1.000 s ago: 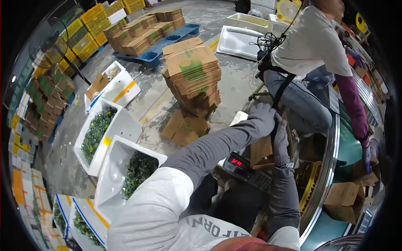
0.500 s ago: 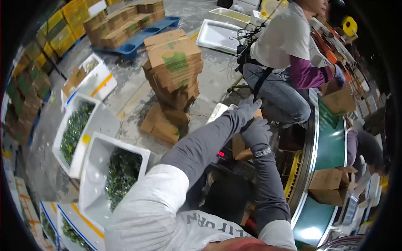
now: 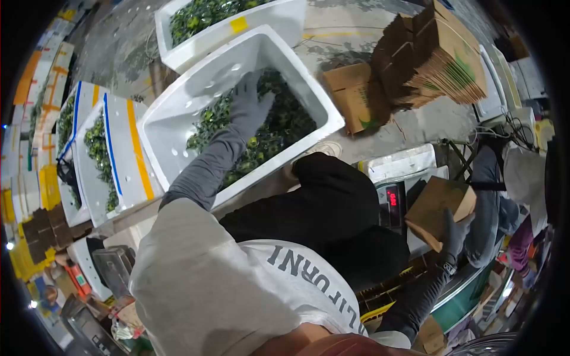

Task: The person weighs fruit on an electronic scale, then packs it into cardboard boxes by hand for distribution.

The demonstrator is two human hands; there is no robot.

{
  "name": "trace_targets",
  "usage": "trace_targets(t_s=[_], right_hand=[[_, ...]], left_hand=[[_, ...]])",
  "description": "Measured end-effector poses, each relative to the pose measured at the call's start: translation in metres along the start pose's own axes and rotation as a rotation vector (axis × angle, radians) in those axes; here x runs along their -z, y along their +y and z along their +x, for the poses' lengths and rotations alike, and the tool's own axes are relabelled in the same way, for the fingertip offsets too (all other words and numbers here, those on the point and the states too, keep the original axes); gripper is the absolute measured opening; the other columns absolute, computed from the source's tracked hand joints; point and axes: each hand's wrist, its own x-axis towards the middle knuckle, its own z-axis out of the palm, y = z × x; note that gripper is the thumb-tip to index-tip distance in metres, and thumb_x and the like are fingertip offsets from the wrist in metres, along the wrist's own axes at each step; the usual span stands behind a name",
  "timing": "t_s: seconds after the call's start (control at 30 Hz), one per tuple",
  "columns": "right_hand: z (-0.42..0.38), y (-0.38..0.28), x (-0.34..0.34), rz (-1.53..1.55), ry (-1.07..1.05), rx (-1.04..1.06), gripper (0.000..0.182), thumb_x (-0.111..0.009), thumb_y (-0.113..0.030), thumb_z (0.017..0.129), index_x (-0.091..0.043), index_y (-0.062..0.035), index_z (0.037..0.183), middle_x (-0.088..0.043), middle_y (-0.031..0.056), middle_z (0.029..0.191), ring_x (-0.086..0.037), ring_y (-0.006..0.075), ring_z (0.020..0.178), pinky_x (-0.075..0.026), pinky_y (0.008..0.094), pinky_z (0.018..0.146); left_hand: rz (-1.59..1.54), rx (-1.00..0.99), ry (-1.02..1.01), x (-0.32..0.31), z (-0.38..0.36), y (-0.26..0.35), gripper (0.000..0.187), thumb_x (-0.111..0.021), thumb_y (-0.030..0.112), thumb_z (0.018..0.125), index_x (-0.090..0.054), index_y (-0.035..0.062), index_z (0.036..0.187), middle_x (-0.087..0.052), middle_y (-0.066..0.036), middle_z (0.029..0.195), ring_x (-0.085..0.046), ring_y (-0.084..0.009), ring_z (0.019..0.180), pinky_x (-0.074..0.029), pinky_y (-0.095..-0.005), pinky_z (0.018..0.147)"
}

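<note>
My left hand point(image 3: 250, 105), in a grey glove, reaches into a white foam box point(image 3: 172, 124) with its fingers spread just over the leafy green produce point(image 3: 276, 118) inside. My right hand point(image 3: 456, 232), also gloved in grey, holds the near right side of a small brown cardboard carton point(image 3: 438, 207). That carton sits tilted at the digital scale point(image 3: 392, 203), whose display glows red. The inside of the carton is hidden from this angle.
Another foam box point(image 3: 228, 32) of greens stands beyond, and more tape-striped foam boxes point(image 3: 127, 154) line the left. Flattened cartons point(image 3: 442, 53) are stacked at the upper right, beside a loose carton point(image 3: 354, 95). A seated co-worker point(image 3: 522, 178) is at the right by the green conveyor point(image 3: 466, 305).
The view has swung left toward the foam boxes. My left hand has left the carton and moved into the box of greens; my right hand stays at the carton.
</note>
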Motion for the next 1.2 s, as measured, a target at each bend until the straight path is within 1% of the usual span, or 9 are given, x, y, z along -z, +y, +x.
trace_targets(t_s=[0.1, 0.23, 0.4, 0.5, 0.67, 0.87, 0.97, 1.07, 1.2], right_hand=[[0.010, -0.041, 0.021, 0.265, 0.107, 0.327, 0.093, -0.066, -0.045, 0.080, -0.018, -0.0023, 0.147, -0.028, 0.0264, 0.146, -0.031, 0.0389, 0.134, -0.028, 0.0402, 0.107], [-0.052, -0.184, 0.070, 0.424, 0.045, 0.982, 0.065, -0.057, -0.026, 0.090, -0.027, 0.0004, 0.141, -0.034, 0.0200, 0.143, -0.038, 0.0275, 0.130, -0.035, 0.0367, 0.103], [-0.106, -0.338, 0.057, 0.822, -0.491, 0.933, 0.066, -0.056, -0.018, 0.089, -0.024, 0.0004, 0.144, -0.040, 0.0147, 0.136, -0.043, 0.0211, 0.123, -0.035, 0.0319, 0.101], [-0.129, -0.392, 0.012, 0.858, -0.870, 0.941, 0.079, -0.064, -0.023, 0.084, -0.021, 0.0034, 0.144, -0.042, 0.0168, 0.134, -0.044, 0.0221, 0.122, -0.035, 0.0316, 0.101], [-0.140, -0.461, -0.102, 0.415, -1.086, 1.087, 0.095, -0.073, -0.034, 0.076, -0.017, -0.0032, 0.146, -0.044, 0.0209, 0.134, -0.048, 0.0302, 0.121, -0.040, 0.0367, 0.100], [-0.181, -0.489, -0.221, -0.069, -0.895, 1.270, 0.104, -0.077, -0.043, 0.069, -0.019, -0.0025, 0.146, -0.046, 0.0238, 0.132, -0.048, 0.0337, 0.121, -0.039, 0.0354, 0.102], [-0.162, -0.495, -0.220, 0.184, -1.352, 1.160, 0.105, -0.078, -0.041, 0.069, -0.017, -0.0026, 0.146, -0.048, 0.0234, 0.130, -0.049, 0.0321, 0.120, -0.040, 0.0360, 0.101], [-0.144, -0.480, -0.230, 0.352, -1.495, 0.954, 0.102, -0.078, -0.037, 0.072, -0.017, -0.0025, 0.146, -0.050, 0.0210, 0.127, -0.050, 0.0282, 0.117, -0.042, 0.0362, 0.098], [-0.153, -0.464, -0.228, 0.495, -1.648, 0.671, 0.097, -0.078, -0.029, 0.075, -0.018, -0.0040, 0.146, -0.050, 0.0176, 0.128, -0.052, 0.0249, 0.115, -0.042, 0.0344, 0.097]], left_hand=[[0.055, 0.297, -0.570, -0.007, 0.015, -0.061, 0.084, -0.065, 0.049, 0.076, -0.033, 0.0079, 0.141, -0.035, -0.021, 0.142, -0.030, -0.0366, 0.133, -0.026, -0.0445, 0.110], [0.162, 0.205, -0.688, -0.078, 0.021, -0.060, 0.089, -0.070, 0.052, 0.068, -0.037, 0.0080, 0.139, -0.038, -0.021, 0.140, -0.032, -0.0375, 0.132, -0.027, -0.0446, 0.110], [0.036, 0.487, -0.795, -0.167, -0.002, -0.102, 0.063, -0.064, 0.040, 0.079, -0.047, 0.0089, 0.131, -0.049, -0.023, 0.131, -0.047, -0.0394, 0.121, -0.042, -0.0451, 0.098], [-0.071, 0.364, -0.812, -0.060, -0.034, -0.121, 0.041, -0.061, 0.033, 0.080, -0.061, 0.0048, 0.109, -0.056, -0.025, 0.118, -0.056, -0.0399, 0.106, -0.048, -0.0428, 0.090], [-0.105, 0.607, -0.697, -0.001, -0.114, -0.130, 0.048, -0.058, 0.036, 0.083, -0.055, 0.0056, 0.120, -0.048, -0.022, 0.128, -0.045, -0.0389, 0.119, -0.037, -0.0439, 0.101], [0.164, 0.869, -0.248, 0.048, -0.169, -0.109, 0.063, -0.057, 0.045, 0.084, -0.043, 0.0083, 0.134, -0.037, -0.021, 0.138, -0.030, -0.0391, 0.131, -0.024, -0.0468, 0.110], [0.664, 0.364, -0.594, 0.020, -0.202, -0.180, 0.066, -0.054, 0.049, 0.086, -0.042, 0.0070, 0.136, -0.040, -0.023, 0.137, -0.034, -0.0379, 0.129, -0.023, -0.0452, 0.110], [-0.031, 1.210, -0.633, 0.002, -0.142, -0.221, 0.054, -0.049, 0.042, 0.093, -0.044, 0.0073, 0.134, -0.048, -0.018, 0.131, -0.043, -0.0317, 0.124, -0.030, -0.0420, 0.107], [-0.405, 1.567, -0.657, 0.006, -0.110, -0.214, 0.046, -0.049, 0.034, 0.096, -0.044, 0.0084, 0.134, -0.053, -0.013, 0.128, -0.049, -0.0269, 0.119, -0.039, -0.0410, 0.101]])
